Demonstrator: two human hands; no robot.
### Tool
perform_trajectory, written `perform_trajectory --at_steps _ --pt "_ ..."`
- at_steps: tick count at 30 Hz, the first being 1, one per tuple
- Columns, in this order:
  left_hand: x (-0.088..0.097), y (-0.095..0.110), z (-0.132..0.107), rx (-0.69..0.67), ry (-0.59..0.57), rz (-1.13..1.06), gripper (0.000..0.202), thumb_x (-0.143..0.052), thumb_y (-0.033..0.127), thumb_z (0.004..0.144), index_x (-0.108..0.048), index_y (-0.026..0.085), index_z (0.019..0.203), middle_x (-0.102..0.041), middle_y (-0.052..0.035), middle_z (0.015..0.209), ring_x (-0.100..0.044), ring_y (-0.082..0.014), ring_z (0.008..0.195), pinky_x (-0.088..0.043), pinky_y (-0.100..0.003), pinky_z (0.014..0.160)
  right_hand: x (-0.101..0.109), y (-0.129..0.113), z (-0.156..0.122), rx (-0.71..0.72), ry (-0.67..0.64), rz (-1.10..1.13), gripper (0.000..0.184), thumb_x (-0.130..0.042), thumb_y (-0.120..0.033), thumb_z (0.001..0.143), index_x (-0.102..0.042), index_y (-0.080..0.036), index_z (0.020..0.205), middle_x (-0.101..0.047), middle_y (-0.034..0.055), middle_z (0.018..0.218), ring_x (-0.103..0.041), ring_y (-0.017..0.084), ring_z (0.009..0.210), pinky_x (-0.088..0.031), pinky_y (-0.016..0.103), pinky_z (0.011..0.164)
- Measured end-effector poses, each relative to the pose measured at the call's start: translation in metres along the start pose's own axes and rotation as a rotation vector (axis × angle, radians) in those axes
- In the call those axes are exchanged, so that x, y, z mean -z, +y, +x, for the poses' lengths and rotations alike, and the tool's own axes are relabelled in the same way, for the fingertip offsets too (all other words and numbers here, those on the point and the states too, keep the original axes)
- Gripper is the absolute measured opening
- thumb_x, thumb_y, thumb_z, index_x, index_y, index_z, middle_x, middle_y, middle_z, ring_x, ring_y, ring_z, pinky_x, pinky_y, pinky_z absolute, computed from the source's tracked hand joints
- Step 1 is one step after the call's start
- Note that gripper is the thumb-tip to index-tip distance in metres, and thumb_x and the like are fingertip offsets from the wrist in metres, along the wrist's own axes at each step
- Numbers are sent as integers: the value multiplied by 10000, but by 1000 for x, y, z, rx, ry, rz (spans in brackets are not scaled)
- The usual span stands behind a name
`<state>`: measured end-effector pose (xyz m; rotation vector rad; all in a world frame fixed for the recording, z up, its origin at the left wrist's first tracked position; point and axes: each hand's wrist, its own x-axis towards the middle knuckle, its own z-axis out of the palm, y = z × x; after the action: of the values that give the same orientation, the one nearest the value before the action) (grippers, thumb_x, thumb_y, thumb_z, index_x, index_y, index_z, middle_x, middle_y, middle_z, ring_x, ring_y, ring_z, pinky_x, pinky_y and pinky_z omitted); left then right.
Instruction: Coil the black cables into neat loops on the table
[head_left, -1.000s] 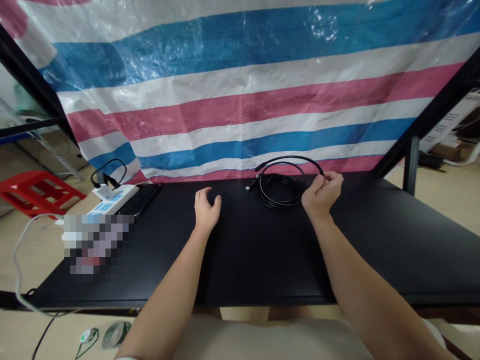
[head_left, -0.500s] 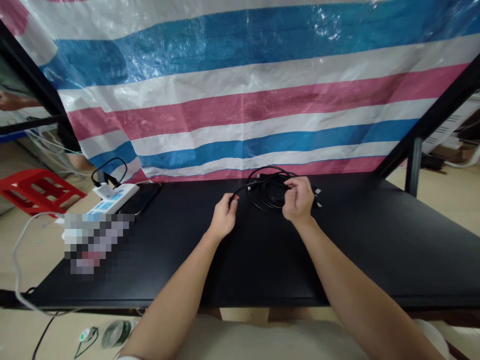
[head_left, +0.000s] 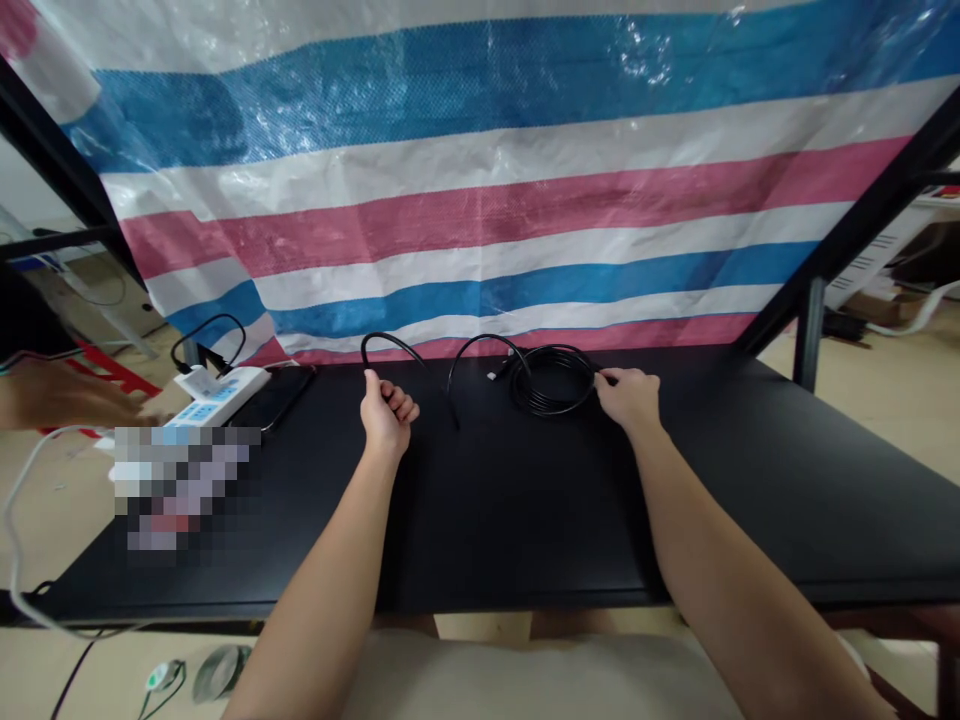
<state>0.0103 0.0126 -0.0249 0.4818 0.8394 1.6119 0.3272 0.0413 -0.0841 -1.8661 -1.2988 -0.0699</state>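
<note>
A coiled black cable (head_left: 553, 378) lies on the black table (head_left: 525, 500) near its back edge. My left hand (head_left: 386, 415) is closed round one strand of that cable, which arcs up over my fist and out to the right. My right hand (head_left: 628, 397) rests on the right side of the coil, fingers pinched on the loops. A small light plug end (head_left: 495, 376) shows at the coil's left side.
A white power strip (head_left: 214, 392) with a black lead plugged in and a dark phone (head_left: 271, 400) lie at the table's left back. A striped tarp (head_left: 480, 180) hangs behind. Another person's hand (head_left: 67, 400) reaches in at far left. Black frame posts stand at both sides.
My left hand has pulled a strand of the cable out to the left and lifted it. My right hand moved to the coil's right edge. Another person's hand came in at left.
</note>
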Motion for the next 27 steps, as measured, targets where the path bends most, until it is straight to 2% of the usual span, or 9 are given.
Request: perform_trajectory --at_steps 3,8,14,17,20,23,27 --pt "6 6 4 10 13 -64 541 -445 578 855 -245 206 517 -137 96 435 -147 -55 326 -171 -190 326 -6 0 -2 37 -20 -38 188 -554 -325 688 -555 -211 538 -533 34 600 -503 229 719 -386 459 804" --pt "14 13 11 7 61 -99 539 -371 563 889 -237 207 507 -128 92 428 -142 -61 321 -173 -194 325 -8 -2 -2 -55 -25 -38 218 -584 -317 665 -486 -219 497 -487 35 587 -493 245 721 -385 475 785" --pt "10 9 11 47 104 -61 524 -387 547 890 -253 208 515 -131 99 430 -138 -57 316 -173 -191 324 -4 -10 -3 -125 -51 32 241 -566 -274 672 -419 -228 486 -496 44 585 -532 268 791 -377 493 831" --pt "10 10 12 46 118 -82 521 -372 534 899 -252 207 511 -129 99 423 -139 -58 313 -177 -191 323 2 -16 -1 -227 87 247 214 -551 -286 695 -393 -241 557 -516 28 574 -554 243 720 -428 448 768" --pt "16 17 15 45 124 -123 523 -328 511 913 -228 207 500 -122 93 412 -135 -59 308 -175 -192 319 11 -20 3 -372 204 641 157 -475 -329 765 -370 -253 677 -529 -21 569 -510 171 534 -439 319 542" --pt "28 26 20 4 119 -151 524 -362 511 897 -212 207 498 -130 92 416 -148 -55 308 -188 -189 315 23 -14 9 -479 196 969 127 -434 -328 800 -368 -258 717 -433 -82 497 -385 117 388 -341 239 401" --pt "40 36 25 -35 179 -172 520 -379 497 889 -190 209 500 -118 93 421 -161 -53 300 -205 -187 308 37 2 18 -511 148 1181 177 -458 -339 805 -374 -253 675 -258 -106 464 -287 90 350 -303 225 372"
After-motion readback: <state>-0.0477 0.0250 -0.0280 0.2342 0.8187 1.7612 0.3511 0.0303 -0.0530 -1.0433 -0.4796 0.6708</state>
